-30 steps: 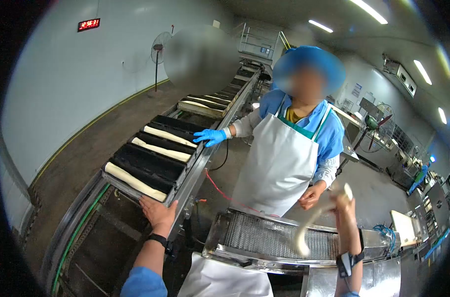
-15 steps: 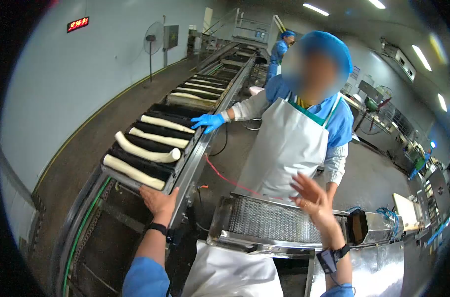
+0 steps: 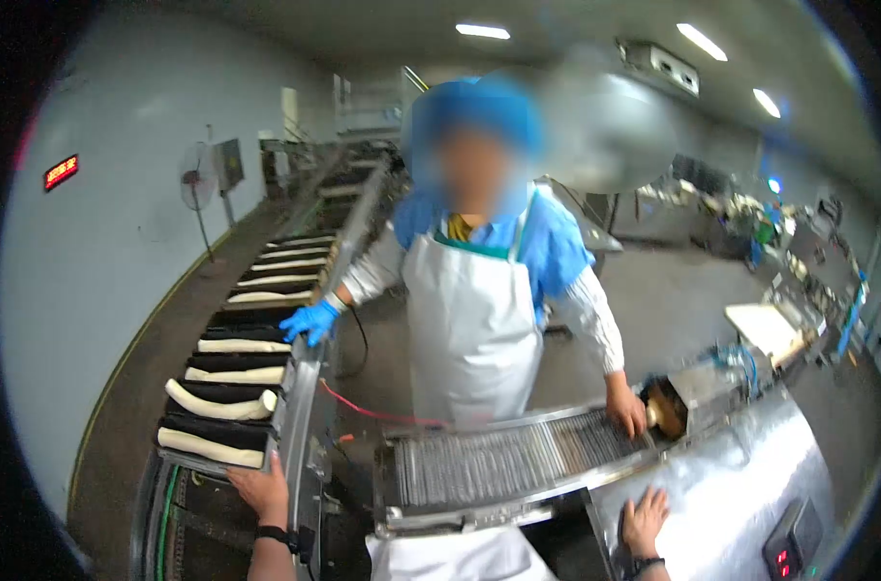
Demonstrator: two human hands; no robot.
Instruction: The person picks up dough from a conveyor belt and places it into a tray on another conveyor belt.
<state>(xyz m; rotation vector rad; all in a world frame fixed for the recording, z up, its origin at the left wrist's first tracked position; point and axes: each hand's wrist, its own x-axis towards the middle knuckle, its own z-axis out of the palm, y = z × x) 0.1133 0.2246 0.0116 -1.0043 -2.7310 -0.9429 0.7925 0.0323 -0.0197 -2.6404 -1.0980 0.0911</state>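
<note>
My left hand [image 3: 261, 487] is at the near right corner of a black baking pan [image 3: 213, 426], thumb at its side and fingers along its near edge. Long pale dough rolls lie in the pan's slots; the nearest roll [image 3: 211, 446] is fairly straight, and a curved roll [image 3: 220, 401] lies just beyond. On the shiny metal table [image 3: 721, 474], my right hand [image 3: 646, 523] rests flat with fingers spread, holding nothing.
Across from me, a co-worker's blue-gloved hand [image 3: 309, 322] touches the pan line. Their bare hand [image 3: 627, 407] is over the mesh conveyor [image 3: 498, 460], near a metal chute [image 3: 707, 397]. A small box with red digits [image 3: 792, 544] sits at right.
My right hand has come down from the air onto the metal table. My left hand stays at the pan. The co-worker's bare hand now reaches over the mesh conveyor. My view has turned right.
</note>
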